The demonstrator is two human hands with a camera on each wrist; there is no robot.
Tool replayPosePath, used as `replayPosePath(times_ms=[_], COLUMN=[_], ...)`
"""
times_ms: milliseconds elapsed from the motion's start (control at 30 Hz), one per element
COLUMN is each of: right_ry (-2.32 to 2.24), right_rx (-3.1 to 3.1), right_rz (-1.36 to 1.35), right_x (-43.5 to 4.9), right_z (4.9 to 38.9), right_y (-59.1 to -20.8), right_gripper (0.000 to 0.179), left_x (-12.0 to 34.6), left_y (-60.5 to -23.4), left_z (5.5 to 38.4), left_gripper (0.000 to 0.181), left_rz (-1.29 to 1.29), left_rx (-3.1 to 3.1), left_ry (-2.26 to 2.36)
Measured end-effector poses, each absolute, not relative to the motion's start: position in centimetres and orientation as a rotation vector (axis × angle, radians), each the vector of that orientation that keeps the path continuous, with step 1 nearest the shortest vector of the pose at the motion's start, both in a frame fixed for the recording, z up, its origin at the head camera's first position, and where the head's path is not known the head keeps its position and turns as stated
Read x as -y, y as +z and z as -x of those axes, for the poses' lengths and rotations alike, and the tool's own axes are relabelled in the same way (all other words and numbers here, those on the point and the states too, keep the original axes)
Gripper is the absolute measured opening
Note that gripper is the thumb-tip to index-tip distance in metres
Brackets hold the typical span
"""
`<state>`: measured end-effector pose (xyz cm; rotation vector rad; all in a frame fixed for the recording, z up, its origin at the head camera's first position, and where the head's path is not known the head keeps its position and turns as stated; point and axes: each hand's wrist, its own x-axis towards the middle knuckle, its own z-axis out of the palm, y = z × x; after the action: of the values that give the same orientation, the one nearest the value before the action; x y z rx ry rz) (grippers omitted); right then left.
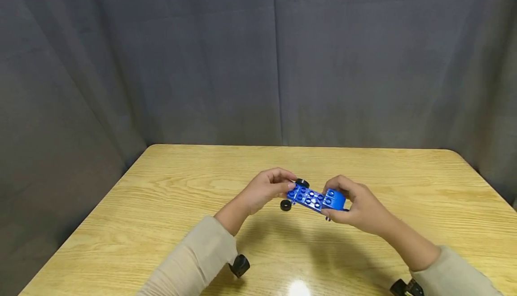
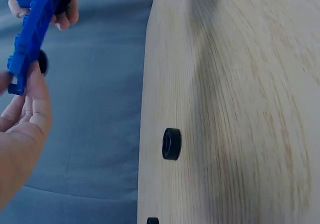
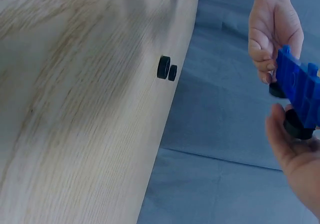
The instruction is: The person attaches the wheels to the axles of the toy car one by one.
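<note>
Fingers of left hand (image 1: 264, 191) and right hand (image 1: 357, 204) grip opposite ends of blue chassis (image 1: 308, 198), long axis spanning between. Loose wheel (image 1: 286, 205) lies nearer left hand.

Grey-blue curtains (image 1: 202, 71) hang behind and beside a wood-grained table (image 1: 181, 170) with rounded far corners; a bright reflection (image 1: 299, 288) gleams nearby.

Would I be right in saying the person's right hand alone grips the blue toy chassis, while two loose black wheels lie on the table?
Not quite: the left hand grips the blue toy chassis too, alongside the right hand, as the head view shows; the rest stands.
</note>
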<state>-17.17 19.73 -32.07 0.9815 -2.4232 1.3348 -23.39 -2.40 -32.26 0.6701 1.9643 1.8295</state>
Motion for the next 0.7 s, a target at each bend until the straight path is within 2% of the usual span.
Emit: replayPosePath(times_ms=[167, 400, 700], right_ry=[1.616, 1.815, 1.897], right_rx=[2.548, 2.566, 2.465], right_rz=[-1.0, -1.167, -1.414], right_x=[-19.9, -20.3, -20.6], right_z=[17.1, 17.4, 17.9], right_y=[-32.0, -32.6, -32.4], right_gripper=[0.032, 0.041, 0.031], left_x=[2.0, 1.8, 1.6], left_y=[-32.7, -32.9, -32.2], left_z=[23.6, 24.0, 24.6], left_gripper=[0.023, 0.021, 0.023], left_rz=[-0.674, -0.659, -0.634], left_rx=[-1.92, -1.967, -2.027], left_ry=[1.866, 1.856, 1.834])
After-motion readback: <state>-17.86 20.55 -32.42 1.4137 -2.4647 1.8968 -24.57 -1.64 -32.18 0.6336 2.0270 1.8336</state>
